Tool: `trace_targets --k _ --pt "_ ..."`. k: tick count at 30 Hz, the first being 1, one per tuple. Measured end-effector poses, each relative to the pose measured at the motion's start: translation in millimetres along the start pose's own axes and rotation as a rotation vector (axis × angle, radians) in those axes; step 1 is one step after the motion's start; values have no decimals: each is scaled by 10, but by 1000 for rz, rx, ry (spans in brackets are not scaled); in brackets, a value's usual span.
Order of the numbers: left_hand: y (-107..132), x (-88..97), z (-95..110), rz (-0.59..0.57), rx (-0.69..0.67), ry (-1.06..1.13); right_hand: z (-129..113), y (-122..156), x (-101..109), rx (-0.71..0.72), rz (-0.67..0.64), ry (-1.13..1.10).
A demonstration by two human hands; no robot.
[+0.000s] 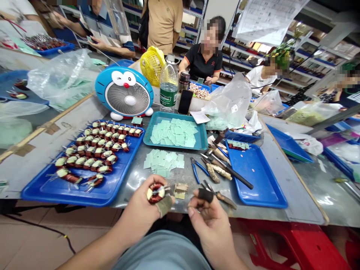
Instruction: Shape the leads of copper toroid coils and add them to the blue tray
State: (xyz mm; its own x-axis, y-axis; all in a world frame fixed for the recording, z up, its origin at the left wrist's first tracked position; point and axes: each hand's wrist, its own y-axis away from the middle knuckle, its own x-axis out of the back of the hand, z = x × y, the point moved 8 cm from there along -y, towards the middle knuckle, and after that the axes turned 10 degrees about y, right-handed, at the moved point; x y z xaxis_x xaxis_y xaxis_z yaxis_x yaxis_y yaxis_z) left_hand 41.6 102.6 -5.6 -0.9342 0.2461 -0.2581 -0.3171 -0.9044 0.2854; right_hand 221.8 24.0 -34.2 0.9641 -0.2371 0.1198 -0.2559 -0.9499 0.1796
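Observation:
My left hand (pixel 146 210) is closed around a toroidal coil (pixel 155 192) wound with red-brown wire, held just off the table's near edge. My right hand (pixel 209 217) is pinched shut beside it, thumb and a taped fingertip pressed together; what it grips is too small to make out. A small tan paper piece (pixel 180 190) lies on the table between the hands. A wrapped-handle tool (pixel 222 197) lies just past my right hand.
A large blue tray (pixel 45 187) at left holds several finished coils. A teal tray (pixel 201 140) holds green paper squares, with more loose squares (pixel 164 161) in front. Pliers and tools (pixel 216 165) lie beside a blue tray (pixel 258 180). A cartoon fan (pixel 125 93), bottle (pixel 168 84) and seated people are beyond.

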Motion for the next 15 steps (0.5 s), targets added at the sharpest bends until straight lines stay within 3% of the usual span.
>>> trace_targets --k 2,4,9,15 --pt "-28 113 36 64 -17 -4 29 -10 160 -12 76 43" --pt "-51 144 53 75 -18 -16 52 -15 198 -42 66 70" --pt "-48 -21 17 -4 -16 -13 -166 1 -145 35 -189 214" --pt "24 -123 15 -33 -40 -53 -484 -7 -276 282 -198 432"
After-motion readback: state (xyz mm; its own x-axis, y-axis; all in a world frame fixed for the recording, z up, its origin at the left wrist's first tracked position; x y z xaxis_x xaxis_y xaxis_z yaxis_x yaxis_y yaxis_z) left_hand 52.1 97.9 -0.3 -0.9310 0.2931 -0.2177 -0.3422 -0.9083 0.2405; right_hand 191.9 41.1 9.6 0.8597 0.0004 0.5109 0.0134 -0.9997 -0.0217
